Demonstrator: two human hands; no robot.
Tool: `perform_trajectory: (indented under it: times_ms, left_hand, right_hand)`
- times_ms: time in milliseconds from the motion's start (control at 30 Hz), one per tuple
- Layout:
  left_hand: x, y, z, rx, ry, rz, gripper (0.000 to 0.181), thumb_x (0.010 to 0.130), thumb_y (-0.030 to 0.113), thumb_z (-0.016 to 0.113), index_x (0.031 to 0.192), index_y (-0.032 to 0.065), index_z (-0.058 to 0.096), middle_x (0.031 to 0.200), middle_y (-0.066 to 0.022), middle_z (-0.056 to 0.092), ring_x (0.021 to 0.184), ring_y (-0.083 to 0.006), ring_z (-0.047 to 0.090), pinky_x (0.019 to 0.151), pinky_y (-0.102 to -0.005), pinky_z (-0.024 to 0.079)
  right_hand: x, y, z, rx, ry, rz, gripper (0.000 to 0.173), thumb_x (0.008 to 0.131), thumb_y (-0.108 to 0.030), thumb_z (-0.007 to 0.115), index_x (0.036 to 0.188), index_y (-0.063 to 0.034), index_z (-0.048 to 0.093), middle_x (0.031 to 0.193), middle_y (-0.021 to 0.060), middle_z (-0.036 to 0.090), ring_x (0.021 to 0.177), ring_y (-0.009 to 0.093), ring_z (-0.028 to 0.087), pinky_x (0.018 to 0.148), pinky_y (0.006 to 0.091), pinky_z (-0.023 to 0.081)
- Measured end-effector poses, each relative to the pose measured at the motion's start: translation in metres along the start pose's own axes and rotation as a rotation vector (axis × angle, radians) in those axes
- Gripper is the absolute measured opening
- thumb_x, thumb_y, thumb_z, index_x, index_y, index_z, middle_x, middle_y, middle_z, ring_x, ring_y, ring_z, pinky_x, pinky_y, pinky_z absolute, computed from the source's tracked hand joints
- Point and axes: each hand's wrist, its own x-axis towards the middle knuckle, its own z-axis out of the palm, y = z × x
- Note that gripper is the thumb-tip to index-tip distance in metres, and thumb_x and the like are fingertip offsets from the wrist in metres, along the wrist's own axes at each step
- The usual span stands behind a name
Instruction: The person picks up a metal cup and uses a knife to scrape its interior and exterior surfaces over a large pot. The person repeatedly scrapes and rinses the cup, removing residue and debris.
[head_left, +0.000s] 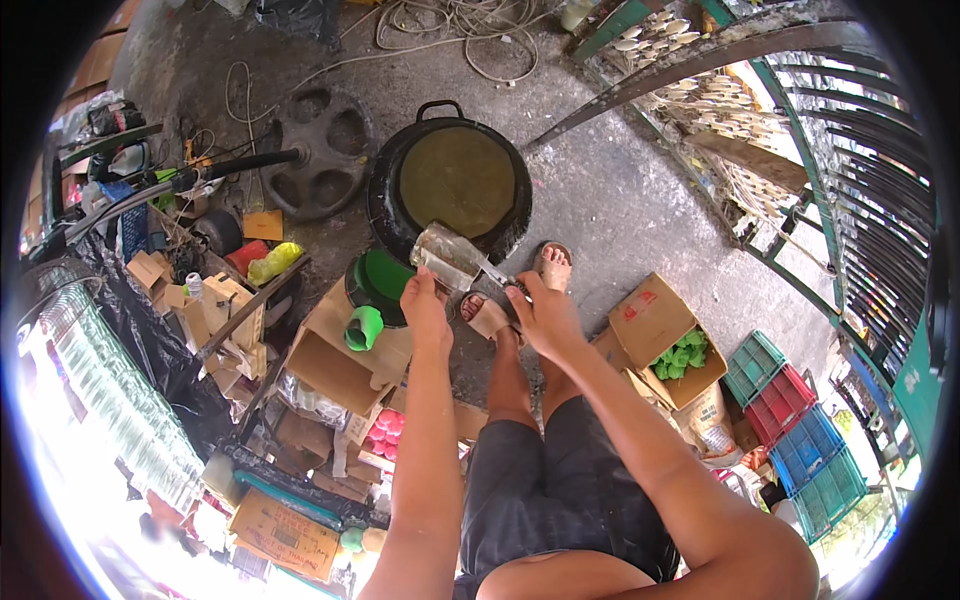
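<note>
A clear glass bottle (450, 257) lies tilted in front of me, over the near rim of a black tub (384, 214) filled with murky yellow-green liquid. My left hand (429, 304) grips the bottle's lower left side, with the thumb on top. In my right hand (541, 311) is a knife-like tool with a dark handle (517, 287); its pale end touches or overlaps the bottle's right end. Whether that end is a blade cannot be told. Below the tub, at the left, a smaller dark container holds green liquid (386, 276).
A green cup-like piece (363, 328) rests on an open cardboard box (330, 367) beside my left forearm. A heavy round base with a pole (319, 157) stands left of the tub. At the right are a box of green items (709, 375) and stacked plastic crates (780, 409).
</note>
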Motion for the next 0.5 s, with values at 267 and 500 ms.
perform_trajectory:
  times_ms: [267, 500]
  left_hand:
    - [0.006, 0.007, -0.016, 0.083, -0.131, -0.021, 0.025, 0.107, 0.034, 0.061, 0.096, 0.0117, 0.06, 0.093, 0.0032, 0.062, 0.087, -0.0098, 0.058, 0.082, -0.0317, 0.047]
    - [0.001, 0.022, -0.003, 0.155, -0.168, 0.015, 0.028, 0.106, 0.032, 0.061, 0.099, 0.0052, 0.063, 0.121, -0.0035, 0.058, 0.093, -0.0117, 0.058, 0.08, -0.0318, 0.05]
  right_hand:
    - [0.019, 0.014, -0.038, -0.274, 0.011, -0.312, 0.032, 0.101, -0.044, 0.059, 0.101, -0.013, 0.067, 0.07, 0.0145, 0.069, 0.069, 0.038, 0.069, 0.059, 0.0504, 0.051]
    - [0.035, -0.004, -0.043, -0.46, -0.047, -0.296, 0.033, 0.101, -0.043, 0.059, 0.096, -0.0126, 0.07, 0.066, 0.0143, 0.068, 0.065, 0.036, 0.069, 0.058, 0.0487, 0.053]
